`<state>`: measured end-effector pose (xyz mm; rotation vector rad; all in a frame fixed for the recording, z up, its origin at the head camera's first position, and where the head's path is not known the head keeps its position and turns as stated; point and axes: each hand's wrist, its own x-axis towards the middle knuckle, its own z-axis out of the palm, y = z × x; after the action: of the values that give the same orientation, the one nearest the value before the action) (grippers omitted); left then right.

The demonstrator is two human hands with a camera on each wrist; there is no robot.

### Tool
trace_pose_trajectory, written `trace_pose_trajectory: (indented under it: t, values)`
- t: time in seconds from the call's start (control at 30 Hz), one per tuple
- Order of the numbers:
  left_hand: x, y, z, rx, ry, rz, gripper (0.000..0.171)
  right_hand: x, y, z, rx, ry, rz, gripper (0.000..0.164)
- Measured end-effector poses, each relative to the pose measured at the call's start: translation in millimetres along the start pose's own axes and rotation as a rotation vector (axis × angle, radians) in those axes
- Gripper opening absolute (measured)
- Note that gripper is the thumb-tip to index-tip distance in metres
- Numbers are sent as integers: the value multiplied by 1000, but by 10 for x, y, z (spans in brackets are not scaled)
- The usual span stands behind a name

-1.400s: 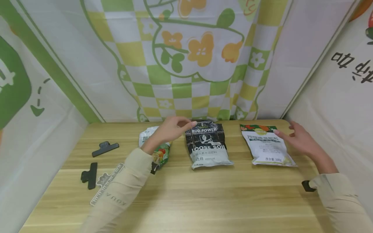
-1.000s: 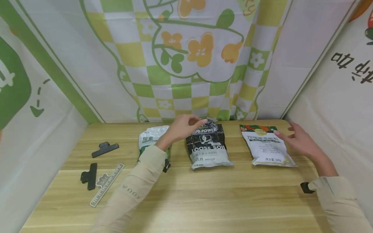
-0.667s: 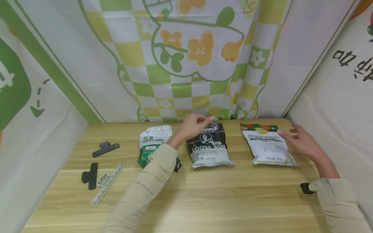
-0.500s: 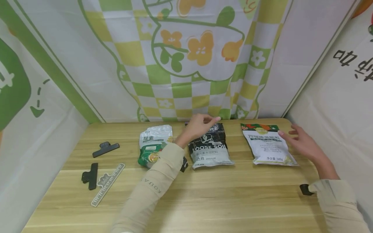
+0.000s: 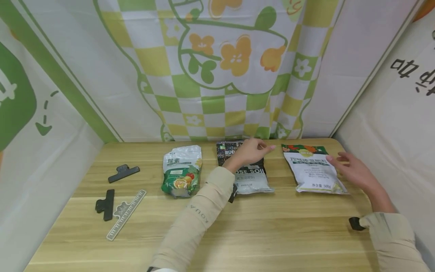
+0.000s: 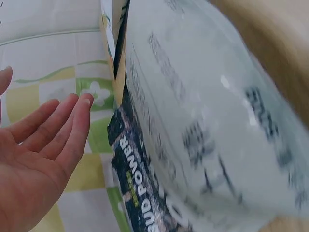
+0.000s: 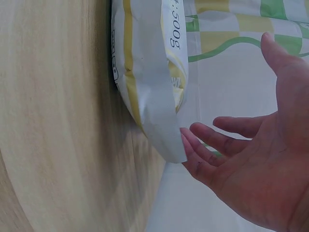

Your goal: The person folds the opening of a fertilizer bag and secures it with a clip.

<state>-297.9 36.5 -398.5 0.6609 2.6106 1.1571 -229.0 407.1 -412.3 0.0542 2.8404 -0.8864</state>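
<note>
Over the black and silver "Loose Soil" bag [image 5: 253, 183] reaches my left hand [image 5: 249, 153], covering part of its print. Its fingers are extended and hold nothing; the left wrist view shows the hand [image 6: 43, 154] beside the bag [image 6: 193, 121], palm visible. My right hand [image 5: 355, 172] is at the right edge of a white fertilizer bag [image 5: 310, 172] marked 500g, with a green and red top band. In the right wrist view its loosely bent fingers [image 7: 219, 142] are right by the bag's corner, the thumb raised apart.
A white and green bag [image 5: 181, 170] with fruit pictures lies left of the other two. Farther left on the wooden table [image 5: 272, 234] are a black clip [image 5: 124, 173], another black clip [image 5: 108, 204] and a ruler-like clip [image 5: 126, 215]. A checked curtain [image 5: 210, 105] hangs behind.
My left hand has moved right, from between the green and black bags across the black bag toward the white one. My right hand has stayed by the white bag, shifting slightly. The bags lie as before.
</note>
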Motion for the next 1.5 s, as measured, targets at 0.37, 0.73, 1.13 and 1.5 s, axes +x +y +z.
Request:
trace_pose_trajectory:
  t: [0.37,0.73,1.13,1.5]
  values:
    - [159,77,332,-694,-41,-166,73,8,72,30,-5,-16,36,103]
    - [208,282,585,-736,-5,-235,64,8,100,21,26,-12,171,109]
    - [256,578,918,-626,39,-375,42,39,153,61,-80,-8,137,98]
    - [191,591,1138,-745,23,-377,44,62,189,182,-62,-12,166,93]
